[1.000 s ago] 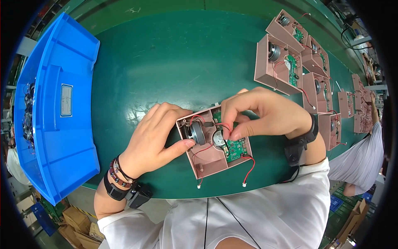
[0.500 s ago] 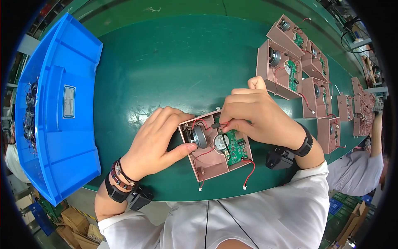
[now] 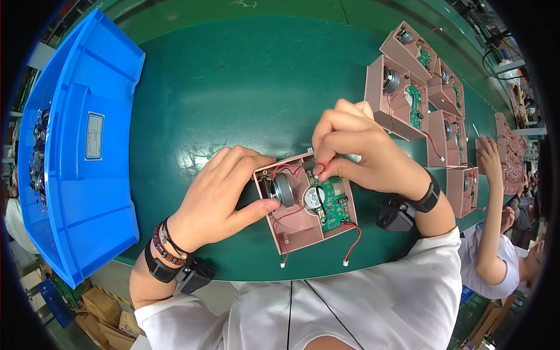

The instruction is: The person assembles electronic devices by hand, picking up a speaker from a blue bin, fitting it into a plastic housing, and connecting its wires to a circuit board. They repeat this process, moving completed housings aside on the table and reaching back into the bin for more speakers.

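In front of me on the green bench lies an open pink speaker housing [image 3: 301, 242]. My left hand [image 3: 207, 201] holds its left side, thumb over the near left wall beside the round speaker [image 3: 283, 190] and fingers around the outer far corner. Above the green circuit board [image 3: 336, 214], my right hand [image 3: 370, 154] pinches a thin red wire [image 3: 324, 167] between thumb and fingertips. The wire's end is hidden in that pinch. A round silver part [image 3: 314, 198] sits against the board. Another red-black lead [image 3: 353, 248] with a white plug hangs over the housing's near edge.
To the left stands a large blue bin [image 3: 105, 192] with black, wired parts inside. Several similar pink housings [image 3: 378, 104] are grouped at the right, some with leads sticking out. A co-worker's arm [image 3: 493, 233] reaches across the bench at far right.
My right hand has lifted slightly, and the small black piece near its fingertips no longer shows. My left hand keeps its hold. The co-worker's arm has reached out over the bench.
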Demonstrator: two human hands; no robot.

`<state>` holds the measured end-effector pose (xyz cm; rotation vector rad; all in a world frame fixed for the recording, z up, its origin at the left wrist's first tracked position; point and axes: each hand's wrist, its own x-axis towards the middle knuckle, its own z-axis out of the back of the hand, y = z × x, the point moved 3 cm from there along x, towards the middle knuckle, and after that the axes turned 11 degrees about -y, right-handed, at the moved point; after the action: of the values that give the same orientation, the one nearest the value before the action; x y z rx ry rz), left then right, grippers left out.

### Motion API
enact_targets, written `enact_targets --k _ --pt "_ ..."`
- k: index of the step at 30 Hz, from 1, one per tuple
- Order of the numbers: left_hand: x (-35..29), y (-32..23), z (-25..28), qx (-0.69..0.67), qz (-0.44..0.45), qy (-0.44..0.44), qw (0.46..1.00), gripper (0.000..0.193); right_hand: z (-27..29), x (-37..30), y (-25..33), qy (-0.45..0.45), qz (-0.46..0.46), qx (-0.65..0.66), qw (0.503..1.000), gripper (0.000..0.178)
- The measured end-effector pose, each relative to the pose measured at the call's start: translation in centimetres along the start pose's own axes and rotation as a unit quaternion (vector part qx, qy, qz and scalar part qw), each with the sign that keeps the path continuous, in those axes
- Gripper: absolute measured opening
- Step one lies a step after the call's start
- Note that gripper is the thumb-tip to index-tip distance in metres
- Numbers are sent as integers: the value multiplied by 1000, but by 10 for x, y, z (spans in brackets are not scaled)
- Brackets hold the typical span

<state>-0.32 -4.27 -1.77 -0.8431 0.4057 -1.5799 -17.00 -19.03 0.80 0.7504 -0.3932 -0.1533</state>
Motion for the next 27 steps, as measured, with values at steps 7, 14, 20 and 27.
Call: enact_targets --k 7,14,20,27 --pt "2 1 0 -1 1 3 1000 49 -11 -2 -8 -66 -5 16 998 18" --pt "-1 1 1 4 0 -3 1000 50 -13 -1 -7 -36 -8 -6 999 22" --pt "0 1 -1 3 1 -7 1000 51 -13 -3 11 -58 23 -92 994 23" --pt "0 1 0 1 -3 -2 1000 48 -20 -2 18 -84 74 -175 978 22"
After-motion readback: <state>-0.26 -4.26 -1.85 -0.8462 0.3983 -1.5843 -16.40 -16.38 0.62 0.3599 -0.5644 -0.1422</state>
